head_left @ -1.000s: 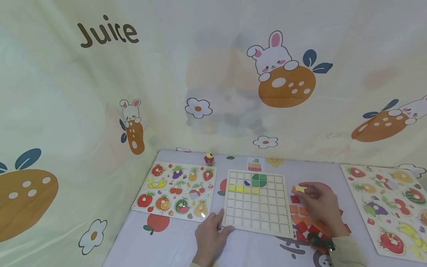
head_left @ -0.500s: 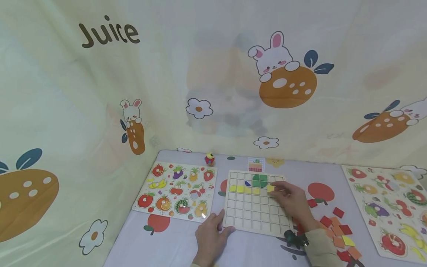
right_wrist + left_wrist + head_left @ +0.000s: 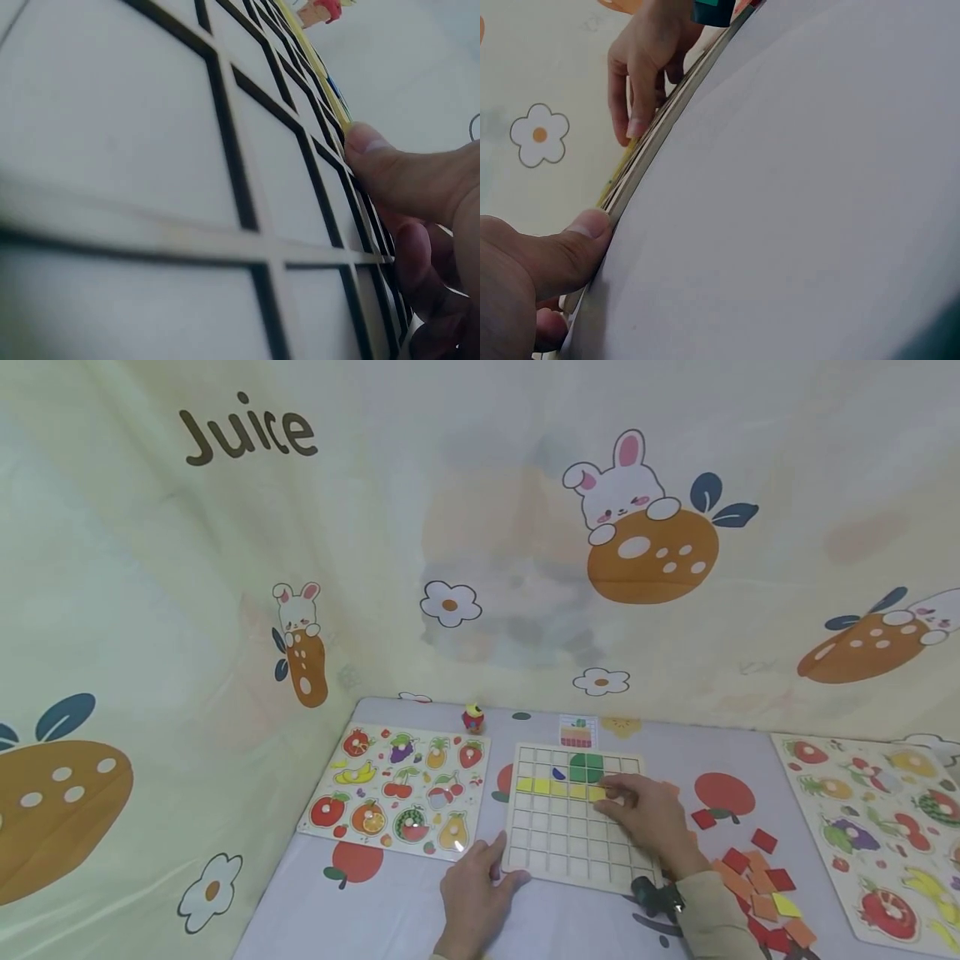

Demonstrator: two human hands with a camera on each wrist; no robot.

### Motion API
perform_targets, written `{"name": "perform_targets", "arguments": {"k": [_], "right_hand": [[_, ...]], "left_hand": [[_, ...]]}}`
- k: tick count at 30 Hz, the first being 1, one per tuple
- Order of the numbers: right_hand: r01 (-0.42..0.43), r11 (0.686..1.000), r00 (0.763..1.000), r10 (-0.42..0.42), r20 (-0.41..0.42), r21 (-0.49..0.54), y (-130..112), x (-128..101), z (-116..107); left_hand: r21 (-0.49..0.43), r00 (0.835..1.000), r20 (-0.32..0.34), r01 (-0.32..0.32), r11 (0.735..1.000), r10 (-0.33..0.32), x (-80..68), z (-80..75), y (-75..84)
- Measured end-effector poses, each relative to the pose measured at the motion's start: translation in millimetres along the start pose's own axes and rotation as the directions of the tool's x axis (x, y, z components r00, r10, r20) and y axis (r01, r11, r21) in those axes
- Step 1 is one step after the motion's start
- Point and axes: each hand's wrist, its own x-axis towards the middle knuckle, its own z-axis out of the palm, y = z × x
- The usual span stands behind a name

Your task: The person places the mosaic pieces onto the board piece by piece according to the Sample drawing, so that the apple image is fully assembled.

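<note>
A pale wooden grid board (image 3: 555, 839) lies in the middle of the table. Its second row from the back carries a line of yellow square tiles (image 3: 542, 786), with a green tile shape (image 3: 586, 767) and a small blue piece (image 3: 558, 773) behind. My right hand (image 3: 648, 818) pinches the yellow tile (image 3: 597, 793) at the right end of that line, thumb and fingertips down at the grid. My left hand (image 3: 476, 893) holds the board's near left corner between thumb and index finger; in the left wrist view the thumb (image 3: 570, 251) presses on the board's edge.
Loose red and orange tiles (image 3: 763, 907) are scattered right of the board, one yellow tile (image 3: 787, 905) among them. Fruit puzzle boards flank it on the left (image 3: 397, 789) and right (image 3: 873, 835). A pattern card (image 3: 578, 732) and a small toy figure (image 3: 473, 718) stand behind.
My right hand has carried the yellow tile leftward from above the loose tiles to the grid, where it now sits at the end of the yellow row. The left hand stays put.
</note>
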Motion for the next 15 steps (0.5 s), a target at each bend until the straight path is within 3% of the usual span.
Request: {"name": "perform_targets", "arguments": {"k": [6, 15], "right_hand": [[-0.062, 0.998, 0.998, 0.062, 0.009, 0.030, -1.1, -0.5, -0.7], [-0.071, 0.998, 0.998, 0.071, 0.002, 0.000, -1.8, 5.3, 1.6]], "left_hand": [[0.004, 1.000, -0.004, -0.012, 1.000, 0.012, -1.1, -0.4, -0.3], [-0.002, 1.000, -0.009, -0.029, 1.000, 0.029, -0.9, -1.3, -0.3]]}}
